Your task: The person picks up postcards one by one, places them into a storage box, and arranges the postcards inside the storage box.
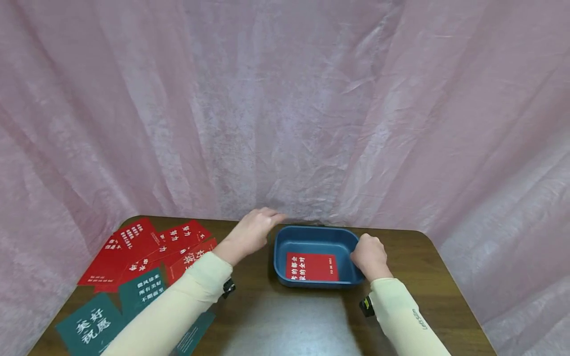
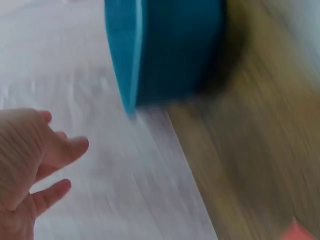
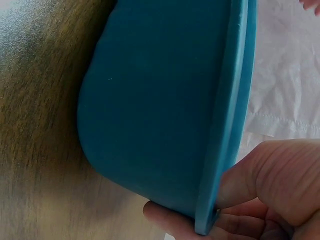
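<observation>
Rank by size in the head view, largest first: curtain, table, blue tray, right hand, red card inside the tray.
1. Curtain
2. Table
3. Blue tray
4. Right hand and red card: too alike to rank

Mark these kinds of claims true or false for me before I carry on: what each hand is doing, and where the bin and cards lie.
1. The right hand grips the rim of the blue bin. True.
2. The left hand also grips the bin. False: it holds nothing and is apart from the bin.
3. A red card with white writing lies inside the bin. True.
4. The green cards lie to the person's right of the bin. False: they lie to its left.
5. Several red cards overlap on the table. True.
</observation>
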A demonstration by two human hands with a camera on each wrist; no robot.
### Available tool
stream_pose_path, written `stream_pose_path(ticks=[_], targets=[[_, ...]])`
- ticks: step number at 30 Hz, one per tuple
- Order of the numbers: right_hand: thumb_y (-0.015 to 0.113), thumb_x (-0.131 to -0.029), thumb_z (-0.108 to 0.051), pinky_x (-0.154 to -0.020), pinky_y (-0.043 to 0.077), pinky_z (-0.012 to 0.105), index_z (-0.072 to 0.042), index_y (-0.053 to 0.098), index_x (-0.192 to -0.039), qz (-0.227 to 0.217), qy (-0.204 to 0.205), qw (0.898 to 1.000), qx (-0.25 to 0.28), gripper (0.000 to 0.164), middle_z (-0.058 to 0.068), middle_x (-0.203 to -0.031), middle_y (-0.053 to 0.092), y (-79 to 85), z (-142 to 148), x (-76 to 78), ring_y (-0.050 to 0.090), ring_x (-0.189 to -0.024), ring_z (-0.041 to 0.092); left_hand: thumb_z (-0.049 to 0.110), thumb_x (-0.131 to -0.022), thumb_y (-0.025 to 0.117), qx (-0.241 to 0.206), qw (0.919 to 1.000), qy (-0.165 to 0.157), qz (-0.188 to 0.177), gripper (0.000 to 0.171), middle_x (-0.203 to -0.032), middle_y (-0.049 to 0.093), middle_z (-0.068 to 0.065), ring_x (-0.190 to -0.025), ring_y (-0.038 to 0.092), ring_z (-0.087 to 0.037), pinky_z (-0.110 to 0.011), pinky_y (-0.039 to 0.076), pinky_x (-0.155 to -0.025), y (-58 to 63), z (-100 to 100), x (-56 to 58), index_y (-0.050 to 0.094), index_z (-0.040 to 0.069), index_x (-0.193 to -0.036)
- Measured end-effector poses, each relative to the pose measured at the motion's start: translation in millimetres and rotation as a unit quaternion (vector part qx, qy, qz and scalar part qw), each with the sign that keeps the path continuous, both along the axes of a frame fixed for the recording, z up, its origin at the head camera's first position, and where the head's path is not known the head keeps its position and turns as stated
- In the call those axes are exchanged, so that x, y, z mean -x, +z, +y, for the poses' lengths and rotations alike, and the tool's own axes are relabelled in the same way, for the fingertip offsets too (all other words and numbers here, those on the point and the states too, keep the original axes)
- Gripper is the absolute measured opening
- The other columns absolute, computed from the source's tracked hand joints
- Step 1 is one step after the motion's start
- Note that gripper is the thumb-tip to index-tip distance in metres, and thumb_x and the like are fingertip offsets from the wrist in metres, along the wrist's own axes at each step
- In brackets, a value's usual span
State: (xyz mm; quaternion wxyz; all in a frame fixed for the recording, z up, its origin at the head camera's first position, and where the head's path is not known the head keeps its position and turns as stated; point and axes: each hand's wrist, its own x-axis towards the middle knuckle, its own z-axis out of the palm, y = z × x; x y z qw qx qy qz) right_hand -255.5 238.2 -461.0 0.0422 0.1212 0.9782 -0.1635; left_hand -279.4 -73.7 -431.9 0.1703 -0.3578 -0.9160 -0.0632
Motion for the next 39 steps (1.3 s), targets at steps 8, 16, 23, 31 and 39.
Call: stream_pose_path(ticks=[8, 16, 23, 31, 39], targets=[[0.067, -0.075, -0.014, -0.049, 0.052, 0.043, 0.008, 0.062, -0.096, -0.008, -0.004, 1.000, 0.006, 0.030, 0.024, -0.085, 0.065, 2.3, -0.7, -3.7, 0.062, -0.066, 0.030, 0.004, -0.061, 0.085, 0.079, 0.9968, 0.010, 0.012, 0.081, -0.135, 0.054, -0.008, -0.129, 0.045, -0.030, -0.048, 0.033, -0.108, -11.7, -76.2, 6.5, 0.051, 0.014, -0.133], [0.066, -0.076, -0.015, -0.050, 0.052, 0.044, 0.008, 0.060, -0.097, -0.010, -0.014, 1.000, 0.003, 0.032, 0.025, -0.087, 0.064, 4.0, 7.9, -4.8, 0.061, -0.067, 0.031, -0.001, -0.070, 0.077, 0.138, 0.9874, 0.049, -0.061, 0.073, -0.141, 0.048, -0.010, -0.134, 0.039, -0.033, -0.047, 0.034, -0.108, -27.8, -113.6, 0.9, 0.051, 0.021, -0.134], [0.066, -0.077, -0.015, -0.048, 0.052, 0.043, 0.008, 0.062, -0.095, -0.005, -0.010, 1.000, 0.000, 0.029, 0.024, -0.084, 0.064, 2.5, 7.3, -6.2, 0.061, -0.065, 0.030, 0.013, -0.061, 0.085, 0.167, 0.9674, 0.099, -0.162, 0.074, -0.137, 0.052, -0.011, -0.132, 0.041, -0.036, -0.054, 0.033, -0.106, -43.4, -130.7, -8.8, 0.057, 0.021, -0.129], [0.066, -0.076, -0.014, -0.048, 0.052, 0.043, 0.008, 0.062, -0.096, -0.003, -0.005, 1.000, -0.002, 0.030, 0.024, -0.085, 0.064, 1.8, 7.4, -5.4, 0.062, -0.065, 0.030, 0.014, -0.056, 0.088, 0.149, 0.9509, 0.145, -0.230, 0.078, -0.136, 0.053, -0.009, -0.133, 0.038, -0.037, -0.054, 0.041, -0.098, -50.1, -135.0, -11.1, 0.058, 0.023, -0.128], [0.065, -0.078, -0.015, -0.050, 0.053, 0.044, 0.006, 0.061, -0.095, -0.009, -0.012, 1.000, 0.000, 0.027, 0.023, -0.084, 0.064, 3.0, 6.1, -6.4, 0.062, -0.065, 0.030, 0.016, -0.059, 0.087, 0.123, 0.9363, 0.177, -0.277, 0.074, -0.123, 0.062, -0.006, -0.113, 0.056, -0.027, -0.049, 0.051, -0.085, -49.2, -129.1, -10.5, 0.059, 0.020, -0.127]])
